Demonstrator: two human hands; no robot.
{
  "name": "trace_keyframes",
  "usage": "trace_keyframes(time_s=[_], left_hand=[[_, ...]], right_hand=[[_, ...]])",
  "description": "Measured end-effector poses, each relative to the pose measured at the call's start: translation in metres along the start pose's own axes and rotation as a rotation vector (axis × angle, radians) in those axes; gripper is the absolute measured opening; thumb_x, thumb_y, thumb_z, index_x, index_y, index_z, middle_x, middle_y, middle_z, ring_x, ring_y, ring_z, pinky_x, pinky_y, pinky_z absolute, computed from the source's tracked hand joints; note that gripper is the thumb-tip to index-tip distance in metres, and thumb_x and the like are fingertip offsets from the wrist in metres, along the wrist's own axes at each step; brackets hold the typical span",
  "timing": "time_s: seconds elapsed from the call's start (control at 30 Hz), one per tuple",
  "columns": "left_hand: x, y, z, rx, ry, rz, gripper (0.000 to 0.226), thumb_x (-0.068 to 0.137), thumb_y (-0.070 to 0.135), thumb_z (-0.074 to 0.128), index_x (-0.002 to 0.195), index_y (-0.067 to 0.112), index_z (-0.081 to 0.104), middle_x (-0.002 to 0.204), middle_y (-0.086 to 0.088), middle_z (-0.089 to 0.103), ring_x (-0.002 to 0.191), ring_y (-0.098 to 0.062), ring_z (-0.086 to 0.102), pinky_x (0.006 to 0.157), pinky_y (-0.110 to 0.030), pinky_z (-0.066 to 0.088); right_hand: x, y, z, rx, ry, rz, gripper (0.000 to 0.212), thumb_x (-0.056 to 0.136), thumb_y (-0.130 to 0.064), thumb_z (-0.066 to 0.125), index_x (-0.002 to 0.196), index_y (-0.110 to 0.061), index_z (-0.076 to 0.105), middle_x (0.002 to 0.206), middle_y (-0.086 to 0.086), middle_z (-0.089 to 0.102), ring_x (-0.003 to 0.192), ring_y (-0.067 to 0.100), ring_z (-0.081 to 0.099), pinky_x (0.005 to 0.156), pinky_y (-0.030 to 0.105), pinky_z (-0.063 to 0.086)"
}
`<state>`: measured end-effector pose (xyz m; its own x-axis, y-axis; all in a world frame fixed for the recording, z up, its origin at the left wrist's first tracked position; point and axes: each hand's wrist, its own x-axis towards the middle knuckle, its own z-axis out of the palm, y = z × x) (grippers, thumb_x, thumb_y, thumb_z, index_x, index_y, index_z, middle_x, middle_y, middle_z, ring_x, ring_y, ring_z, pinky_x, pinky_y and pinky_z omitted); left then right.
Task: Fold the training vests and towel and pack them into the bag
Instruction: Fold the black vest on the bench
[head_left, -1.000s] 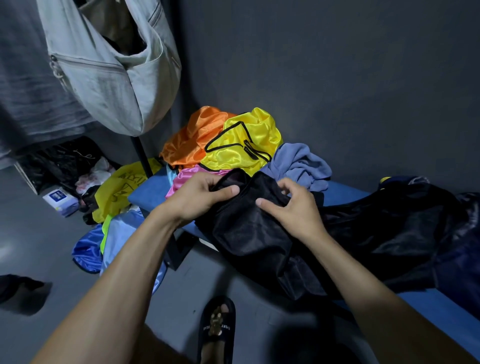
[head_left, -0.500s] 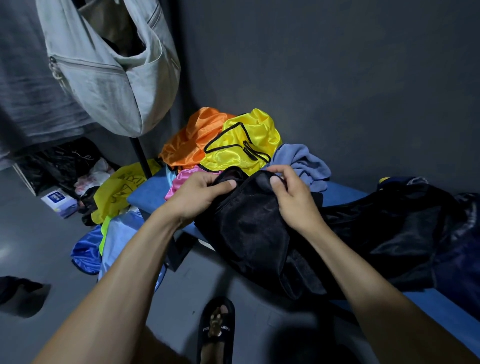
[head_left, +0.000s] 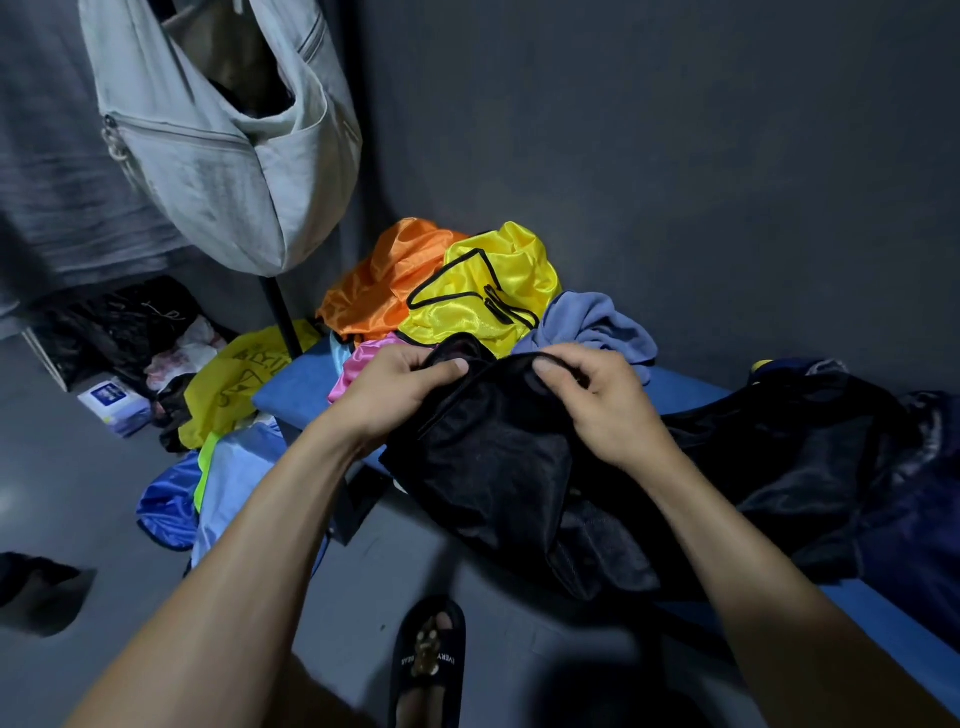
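A black vest (head_left: 488, 467) lies bunched on the blue bench (head_left: 296, 389) in front of me. My left hand (head_left: 400, 389) pinches its top edge on the left, thumb on top. My right hand (head_left: 597, 400) pinches the same edge on the right. Behind them lies a heap: a yellow vest with black trim (head_left: 488, 296), an orange vest (head_left: 379, 286), a pink vest (head_left: 358, 364) and a blue-grey towel (head_left: 592, 327). A dark bag (head_left: 810, 457) spreads over the bench to the right.
A grey bag (head_left: 223, 156) hangs from a black stand (head_left: 280, 317) at upper left. On the floor at left lie a yellow-green cloth (head_left: 234, 384), blue fabrics (head_left: 171, 499) and a small box (head_left: 111, 402). My sandalled foot (head_left: 428, 660) is below. A dark wall stands behind.
Both hands have lifted the black vest's top edge. My right hand went from lying flat on the cloth to pinching its edge, and the hands now hold it stretched between them.
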<state>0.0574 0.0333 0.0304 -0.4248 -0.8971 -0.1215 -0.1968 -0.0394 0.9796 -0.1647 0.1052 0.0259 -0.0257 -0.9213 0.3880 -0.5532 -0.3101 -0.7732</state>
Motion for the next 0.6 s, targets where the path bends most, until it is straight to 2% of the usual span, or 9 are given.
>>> trace_keyframes(time_s=[0.1,0.17,0.23,0.3,0.4,0.43,0.5,0.53,0.6], left_hand=[[0.000,0.001,0.001,0.020,0.011,0.018,0.026,0.098,0.024,0.068,0.083,0.003,0.072,0.069,-0.006,0.071,0.057,-0.013,0.065,0.051,-0.021,0.048],[-0.001,0.002,0.003,0.019,0.011,0.029,0.026,0.098,0.021,0.067,0.076,0.009,0.069,0.062,-0.001,0.068,0.050,-0.009,0.061,0.047,-0.019,0.046],[-0.002,0.003,0.003,0.014,-0.003,0.038,0.028,0.099,0.021,0.066,0.072,0.013,0.068,0.060,0.001,0.066,0.048,-0.008,0.059,0.047,-0.018,0.044],[-0.003,0.003,0.002,0.006,-0.017,0.046,0.030,0.099,0.022,0.066,0.070,0.015,0.069,0.061,0.001,0.066,0.049,-0.007,0.059,0.047,-0.018,0.043],[-0.001,0.001,0.001,-0.008,-0.021,0.059,0.025,0.098,0.024,0.067,0.077,0.012,0.073,0.069,-0.004,0.071,0.057,-0.011,0.064,0.052,-0.020,0.048],[-0.001,0.001,0.001,-0.017,-0.025,0.061,0.023,0.098,0.024,0.067,0.080,0.012,0.075,0.072,-0.005,0.072,0.060,-0.012,0.066,0.053,-0.021,0.049],[0.000,-0.001,0.001,-0.031,-0.053,0.077,0.020,0.099,0.022,0.066,0.086,0.011,0.077,0.079,-0.007,0.075,0.066,-0.014,0.069,0.056,-0.021,0.052],[0.001,-0.001,0.002,-0.032,-0.067,0.090,0.019,0.099,0.021,0.065,0.089,0.011,0.078,0.082,-0.008,0.076,0.068,-0.015,0.070,0.058,-0.021,0.053],[0.001,-0.003,0.001,-0.024,-0.083,0.117,0.018,0.099,0.020,0.065,0.089,0.010,0.077,0.081,-0.006,0.076,0.069,-0.014,0.070,0.060,-0.021,0.053]], right_hand=[[-0.006,-0.026,-0.011,0.418,-0.384,0.131,0.015,0.102,-0.011,0.057,0.109,-0.008,0.070,0.076,-0.010,0.072,0.071,-0.001,0.065,0.068,0.013,0.047],[-0.004,-0.029,-0.008,0.456,-0.517,0.176,0.009,0.102,-0.017,0.060,0.105,-0.010,0.065,0.065,-0.010,0.064,0.057,0.002,0.054,0.057,0.015,0.040],[0.000,-0.019,0.005,0.238,-0.423,0.141,0.012,0.098,-0.026,0.068,0.094,-0.016,0.063,0.066,-0.004,0.063,0.058,0.012,0.050,0.057,0.027,0.038],[0.003,-0.006,0.018,0.016,-0.182,0.057,0.011,0.093,-0.025,0.074,0.087,-0.019,0.067,0.077,-0.003,0.069,0.071,0.015,0.061,0.069,0.033,0.047],[0.003,-0.002,0.028,-0.074,0.089,-0.054,0.008,0.089,-0.022,0.078,0.085,-0.018,0.073,0.090,-0.007,0.070,0.086,0.009,0.064,0.076,0.016,0.044],[0.003,-0.002,0.030,-0.095,0.132,-0.061,0.007,0.089,-0.022,0.078,0.085,-0.018,0.074,0.095,-0.008,0.069,0.092,0.006,0.064,0.079,0.012,0.042],[0.005,0.001,0.032,-0.054,0.141,-0.011,0.006,0.089,-0.023,0.078,0.086,-0.019,0.075,0.109,-0.008,0.069,0.103,0.001,0.063,0.087,0.015,0.045],[0.006,0.002,0.032,0.004,0.116,0.032,0.006,0.090,-0.022,0.078,0.086,-0.020,0.075,0.112,-0.009,0.070,0.103,0.002,0.065,0.090,0.019,0.048],[0.007,0.001,0.031,0.099,0.044,0.095,0.008,0.091,-0.022,0.076,0.085,-0.022,0.073,0.105,-0.010,0.073,0.096,0.004,0.067,0.087,0.025,0.050]])
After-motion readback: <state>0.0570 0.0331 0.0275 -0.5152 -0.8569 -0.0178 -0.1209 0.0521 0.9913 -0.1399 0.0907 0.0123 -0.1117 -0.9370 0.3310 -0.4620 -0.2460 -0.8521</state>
